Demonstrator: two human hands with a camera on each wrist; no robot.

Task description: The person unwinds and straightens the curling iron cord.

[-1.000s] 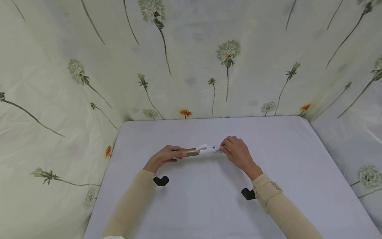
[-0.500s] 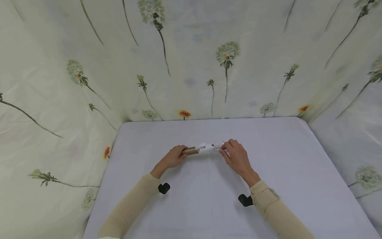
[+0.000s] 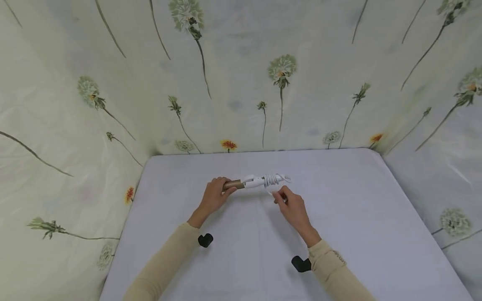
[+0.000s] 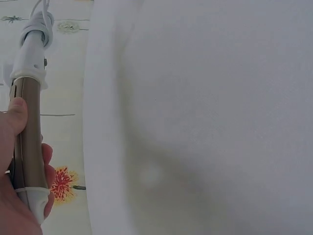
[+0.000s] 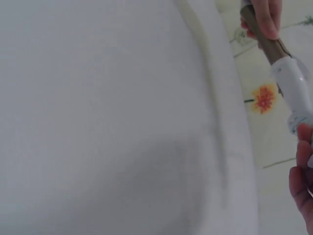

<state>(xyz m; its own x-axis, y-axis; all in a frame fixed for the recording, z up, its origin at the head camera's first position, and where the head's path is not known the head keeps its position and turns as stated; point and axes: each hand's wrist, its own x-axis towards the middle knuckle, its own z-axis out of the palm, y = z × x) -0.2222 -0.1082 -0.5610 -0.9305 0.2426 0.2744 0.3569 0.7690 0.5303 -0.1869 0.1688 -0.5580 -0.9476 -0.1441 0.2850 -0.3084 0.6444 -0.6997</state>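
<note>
curling iron held above the white tabletop, cord wound at its right end

the left hand [image 3: 214,196] wraps its fingers and thumb round the gold-brown barrel of a curling iron [image 3: 246,182], so this grip is clenched on the tool. the iron lies level, lengthwise left to right, near the middle of the white tabletop [image 3: 357,217], a little toward the far side. its white handle points right, and a white cord [image 3: 274,179] is wound in loops round that end. in the left wrist view the thumb rests on the barrel [image 4: 27,132] and the white collar and coiled cord show beyond it.

the right hand [image 3: 291,207] sits just near of the cord end, fingers curled together at the tips; it seems to pinch a thin strand, but it is too small to tell. behind the tabletop hangs a pale sheet printed with dandelions [image 3: 280,69].
</note>
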